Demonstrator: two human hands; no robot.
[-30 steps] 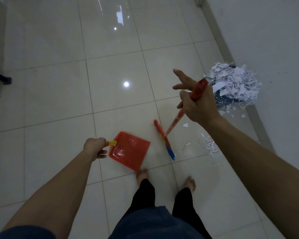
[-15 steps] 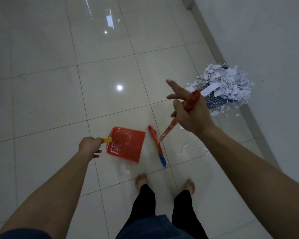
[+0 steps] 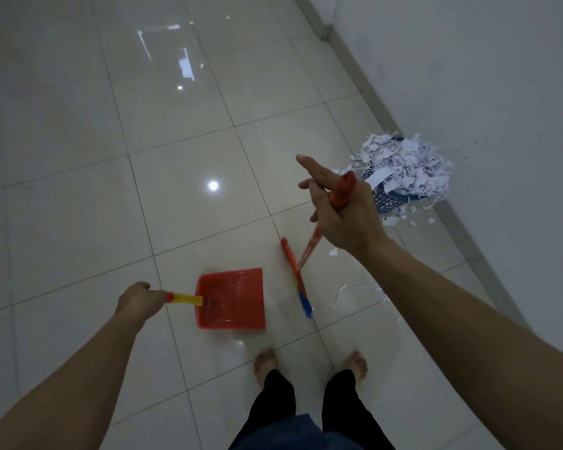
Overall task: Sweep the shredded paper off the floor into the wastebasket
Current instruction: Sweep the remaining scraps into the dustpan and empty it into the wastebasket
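Dustpan (image 3: 233,298) squared up beside broom (image 3: 298,280)

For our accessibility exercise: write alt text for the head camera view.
A person's right hand grips a red broom while the left hand holds a red dustpan on tile. Paper shreds lie near an overflowing blue wastebasket.

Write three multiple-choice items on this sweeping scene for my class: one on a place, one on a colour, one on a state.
1. Where does the wastebasket stand?
A. by the wall
B. between the feet
C. left of the dustpan

2. What colour is the dustpan tray?
A. green
B. red
C. white

3. How is the wastebasket?
A. empty
B. tipped over
C. heaped with shredded paper

Key: 1 A, it stands at the skirting along the wall; 2 B, the tray is red with a yellow handle held by the left hand; 3 C, paper is piled above its rim.
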